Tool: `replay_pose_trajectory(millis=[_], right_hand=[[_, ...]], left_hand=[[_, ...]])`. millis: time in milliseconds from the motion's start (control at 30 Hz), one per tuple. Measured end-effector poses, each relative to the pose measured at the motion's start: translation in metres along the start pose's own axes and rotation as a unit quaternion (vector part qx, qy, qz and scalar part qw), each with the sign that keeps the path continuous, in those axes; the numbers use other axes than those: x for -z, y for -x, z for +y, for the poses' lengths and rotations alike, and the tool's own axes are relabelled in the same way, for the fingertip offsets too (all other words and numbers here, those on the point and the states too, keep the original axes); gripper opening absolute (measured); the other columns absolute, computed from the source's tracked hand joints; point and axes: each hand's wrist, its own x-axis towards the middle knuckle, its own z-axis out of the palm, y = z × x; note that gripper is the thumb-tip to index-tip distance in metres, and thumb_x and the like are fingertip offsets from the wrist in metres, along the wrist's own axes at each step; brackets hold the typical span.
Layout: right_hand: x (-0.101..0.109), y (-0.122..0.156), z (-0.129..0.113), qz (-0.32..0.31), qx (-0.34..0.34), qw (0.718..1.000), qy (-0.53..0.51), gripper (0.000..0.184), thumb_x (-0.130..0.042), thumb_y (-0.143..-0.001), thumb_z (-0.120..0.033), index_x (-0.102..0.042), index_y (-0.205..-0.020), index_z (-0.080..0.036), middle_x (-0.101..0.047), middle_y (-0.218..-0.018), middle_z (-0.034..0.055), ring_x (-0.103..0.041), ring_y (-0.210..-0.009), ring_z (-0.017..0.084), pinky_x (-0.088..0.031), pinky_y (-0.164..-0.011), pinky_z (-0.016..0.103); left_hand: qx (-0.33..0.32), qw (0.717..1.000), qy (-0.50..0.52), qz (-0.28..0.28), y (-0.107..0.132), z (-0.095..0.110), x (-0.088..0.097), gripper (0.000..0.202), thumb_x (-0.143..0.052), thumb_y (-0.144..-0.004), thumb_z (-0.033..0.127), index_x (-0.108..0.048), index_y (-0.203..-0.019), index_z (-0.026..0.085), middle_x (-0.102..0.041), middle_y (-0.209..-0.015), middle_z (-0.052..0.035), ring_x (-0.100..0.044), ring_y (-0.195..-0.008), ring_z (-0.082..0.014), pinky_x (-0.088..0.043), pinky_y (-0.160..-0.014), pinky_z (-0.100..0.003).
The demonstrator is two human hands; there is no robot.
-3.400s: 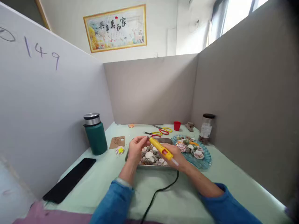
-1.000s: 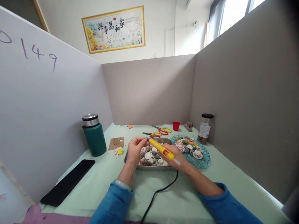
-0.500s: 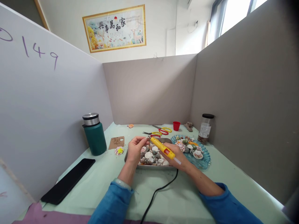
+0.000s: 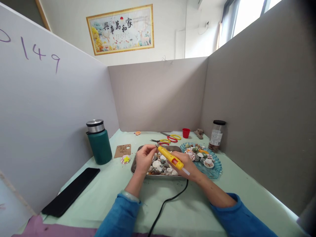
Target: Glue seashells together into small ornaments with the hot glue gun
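Note:
My right hand [image 4: 185, 164] is wrapped round a yellow glue gun [image 4: 170, 156], with a clear glue stick [image 4: 185, 171] poking out of its back end. The gun's nozzle points up and left, right at the fingertips of my left hand [image 4: 145, 158]. Those fingers are pinched together; whatever is between them is too small and covered to make out. Both hands are above a metal tray [image 4: 168, 177] filled with shells [image 4: 157, 163]. A black cord [image 4: 166, 201] runs below the tray towards me.
Right of the tray sits a blue glass plate [image 4: 218, 169] of shells, near a lidded jar [image 4: 216, 135]. Scissors [image 4: 163, 141] and a red cup [image 4: 186, 133] lie behind. On the left are a green bottle [image 4: 100, 146], a black phone-like slab [image 4: 72, 191], brown card [image 4: 122, 151] and a shell-covered disc [image 4: 125, 159].
The glue gun and my left fingertips have shifted very slightly; the nozzle stays close to the pinch. The whole view has drifted a little. Nothing was let go.

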Motion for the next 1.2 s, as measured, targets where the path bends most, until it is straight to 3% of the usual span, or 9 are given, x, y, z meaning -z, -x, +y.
replay_pose_trajectory(millis=[133,367,467,833,967,1200], right_hand=[[0.001,0.000,0.002,0.007,-0.016,1.000,0.003,0.014,-0.048,-0.085,-0.026,-0.049,-0.073,-0.019,-0.053,-0.067,0.0017,-0.046,-0.058,0.014,-0.035,-0.055,0.025],[0.001,0.001,0.004,-0.004,0.000,1.000,0.008,0.007,-0.050,-0.083,-0.024,-0.051,-0.078,-0.019,-0.054,-0.069,0.0018,-0.048,-0.061,0.015,-0.036,-0.057,0.026],[0.002,0.000,0.003,0.002,-0.001,1.000,0.015,0.010,-0.050,-0.084,-0.024,-0.050,-0.076,-0.019,-0.053,-0.068,0.0016,-0.047,-0.060,0.014,-0.036,-0.056,0.025],[0.000,0.001,0.009,0.005,0.014,1.000,0.023,0.008,-0.051,-0.083,-0.023,-0.050,-0.077,-0.018,-0.053,-0.068,0.0015,-0.047,-0.060,0.014,-0.035,-0.057,0.025],[0.004,0.000,0.007,-0.007,0.004,1.000,0.013,0.013,-0.050,-0.084,-0.023,-0.048,-0.072,-0.019,-0.049,-0.065,0.0000,-0.044,-0.057,0.012,-0.034,-0.055,0.025],[0.012,0.000,0.006,-0.037,-0.025,0.999,-0.003,0.017,-0.051,-0.083,-0.027,-0.046,-0.069,-0.019,-0.046,-0.064,-0.0019,-0.042,-0.056,0.011,-0.033,-0.053,0.023]], left_hand=[[-0.077,0.993,-0.090,-0.004,0.004,0.003,0.001,0.006,-0.069,-0.069,0.025,-0.070,-0.073,0.021,-0.069,-0.077,-0.0039,-0.062,-0.072,-0.0173,-0.048,-0.074,-0.028],[-0.102,0.988,-0.112,0.012,0.007,0.007,0.001,0.005,-0.070,-0.068,0.023,-0.072,-0.073,0.023,-0.069,-0.079,-0.0045,-0.063,-0.077,-0.0193,-0.047,-0.079,-0.029],[-0.144,0.979,-0.141,0.017,0.007,0.006,0.001,0.007,-0.067,-0.071,0.022,-0.072,-0.076,0.023,-0.070,-0.081,-0.0047,-0.063,-0.080,-0.0190,-0.047,-0.081,-0.028],[-0.372,0.868,-0.329,0.012,0.004,-0.005,0.008,0.014,-0.052,-0.083,0.012,-0.063,-0.090,0.019,-0.069,-0.090,-0.0069,-0.065,-0.086,-0.0164,-0.052,-0.080,-0.030],[-0.402,0.840,-0.365,0.005,0.003,-0.006,0.010,0.018,-0.050,-0.083,0.010,-0.062,-0.093,0.019,-0.069,-0.092,-0.0084,-0.065,-0.088,-0.0168,-0.052,-0.082,-0.031],[-0.417,0.819,-0.394,-0.016,0.002,-0.007,0.013,0.020,-0.049,-0.083,0.009,-0.063,-0.096,0.018,-0.069,-0.096,-0.0095,-0.064,-0.091,-0.0170,-0.051,-0.084,-0.030]])
